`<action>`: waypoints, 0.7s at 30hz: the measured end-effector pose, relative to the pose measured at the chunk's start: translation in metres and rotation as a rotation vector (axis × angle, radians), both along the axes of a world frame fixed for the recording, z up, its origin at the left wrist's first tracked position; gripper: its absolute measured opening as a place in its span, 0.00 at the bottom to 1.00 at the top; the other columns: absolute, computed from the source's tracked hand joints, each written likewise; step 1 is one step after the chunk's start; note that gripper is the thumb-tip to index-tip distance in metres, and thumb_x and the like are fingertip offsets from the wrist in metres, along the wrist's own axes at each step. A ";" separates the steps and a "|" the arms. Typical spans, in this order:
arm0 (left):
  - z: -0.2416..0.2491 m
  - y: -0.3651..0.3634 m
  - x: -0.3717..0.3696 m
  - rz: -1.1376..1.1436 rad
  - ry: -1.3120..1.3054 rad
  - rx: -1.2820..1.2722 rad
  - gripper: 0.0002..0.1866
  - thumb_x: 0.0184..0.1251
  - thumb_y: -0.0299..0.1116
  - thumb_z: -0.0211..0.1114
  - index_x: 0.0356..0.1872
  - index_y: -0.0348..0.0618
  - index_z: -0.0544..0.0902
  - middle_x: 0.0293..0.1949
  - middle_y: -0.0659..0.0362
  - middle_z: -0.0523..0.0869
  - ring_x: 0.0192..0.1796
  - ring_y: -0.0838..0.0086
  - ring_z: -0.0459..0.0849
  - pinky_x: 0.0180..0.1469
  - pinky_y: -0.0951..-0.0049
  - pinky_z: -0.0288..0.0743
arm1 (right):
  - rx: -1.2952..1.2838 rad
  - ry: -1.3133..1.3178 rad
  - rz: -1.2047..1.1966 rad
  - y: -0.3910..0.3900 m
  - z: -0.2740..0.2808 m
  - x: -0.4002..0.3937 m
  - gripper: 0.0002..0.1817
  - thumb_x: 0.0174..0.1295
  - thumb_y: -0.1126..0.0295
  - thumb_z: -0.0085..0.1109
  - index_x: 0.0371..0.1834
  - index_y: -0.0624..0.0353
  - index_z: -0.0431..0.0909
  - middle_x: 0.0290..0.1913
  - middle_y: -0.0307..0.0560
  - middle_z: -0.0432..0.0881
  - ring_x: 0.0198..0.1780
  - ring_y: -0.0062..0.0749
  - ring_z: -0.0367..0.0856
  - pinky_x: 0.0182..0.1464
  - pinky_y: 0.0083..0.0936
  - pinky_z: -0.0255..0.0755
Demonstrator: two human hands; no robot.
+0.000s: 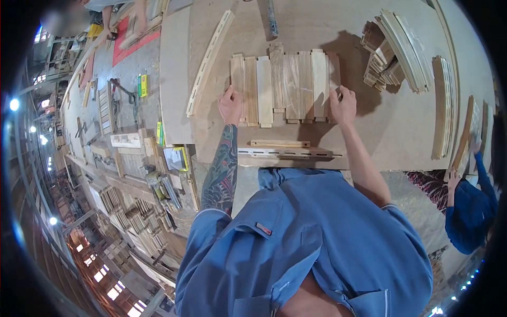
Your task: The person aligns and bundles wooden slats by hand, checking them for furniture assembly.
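Observation:
A row of wooden slats (292,87) lies side by side on the worktable, their ends staggered and their tones from pale to brown. My left hand (230,107) is closed at the row's left edge, fingers curled against the outermost slat. At the opposite edge, my right hand (344,107) has its fingers bent and closed on the last brown slat (333,74). Nearest my body lie a short wooden strip (280,143) and a slotted pale strip (288,153). A long slotted strip (210,63) slants beyond my left hand.
Stacked wooden slats (404,50) stand at the back right, with slotted strips (442,108) farther right. A dark-handled tool (272,21) lies beyond the row. One co-worker (472,211) handles boards at right; another person's arms (138,16) show at upper left. Wood stacks (134,219) fill the left side.

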State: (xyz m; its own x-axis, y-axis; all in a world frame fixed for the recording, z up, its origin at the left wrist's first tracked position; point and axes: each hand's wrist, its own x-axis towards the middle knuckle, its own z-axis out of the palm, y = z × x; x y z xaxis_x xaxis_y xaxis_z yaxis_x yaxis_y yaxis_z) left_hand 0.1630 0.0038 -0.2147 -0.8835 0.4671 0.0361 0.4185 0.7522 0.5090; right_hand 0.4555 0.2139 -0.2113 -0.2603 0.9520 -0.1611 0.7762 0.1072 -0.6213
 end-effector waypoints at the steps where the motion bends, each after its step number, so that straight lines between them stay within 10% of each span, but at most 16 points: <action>1: 0.000 -0.004 -0.004 -0.033 -0.074 -0.039 0.15 0.66 0.36 0.62 0.49 0.40 0.86 0.36 0.50 0.86 0.40 0.58 0.82 0.47 0.62 0.76 | -0.014 0.039 0.053 0.009 -0.004 0.002 0.28 0.64 0.50 0.58 0.57 0.62 0.78 0.54 0.62 0.78 0.58 0.54 0.76 0.60 0.42 0.70; 8: 0.023 -0.008 -0.019 0.022 -0.303 0.265 0.19 0.61 0.34 0.70 0.51 0.35 0.85 0.42 0.55 0.89 0.36 0.69 0.85 0.40 0.69 0.79 | -0.357 0.026 0.240 0.036 0.034 0.011 0.24 0.64 0.55 0.59 0.58 0.60 0.79 0.56 0.57 0.82 0.56 0.52 0.80 0.57 0.40 0.73; 10: 0.034 -0.018 -0.028 0.054 -0.713 0.265 0.20 0.60 0.34 0.74 0.51 0.35 0.85 0.42 0.59 0.89 0.37 0.78 0.84 0.40 0.74 0.79 | 0.095 0.200 0.132 0.008 0.031 0.004 0.27 0.62 0.57 0.63 0.61 0.61 0.77 0.57 0.57 0.82 0.56 0.52 0.80 0.58 0.38 0.74; 16: 0.132 -0.062 0.029 -0.346 -0.920 0.422 0.21 0.65 0.38 0.73 0.55 0.39 0.85 0.42 0.62 0.88 0.38 0.84 0.83 0.38 0.80 0.77 | -0.838 0.606 0.701 -0.128 0.102 -0.092 0.32 0.63 0.56 0.70 0.64 0.64 0.73 0.46 0.47 0.86 0.43 0.24 0.82 0.43 0.23 0.76; 21: 0.156 -0.138 0.017 -0.312 -0.719 0.540 0.18 0.69 0.39 0.69 0.56 0.43 0.85 0.44 0.64 0.89 0.40 0.84 0.83 0.41 0.80 0.76 | -0.690 0.517 0.819 -0.190 0.084 -0.119 0.16 0.67 0.65 0.65 0.51 0.67 0.81 0.37 0.42 0.87 0.35 0.23 0.81 0.39 0.25 0.76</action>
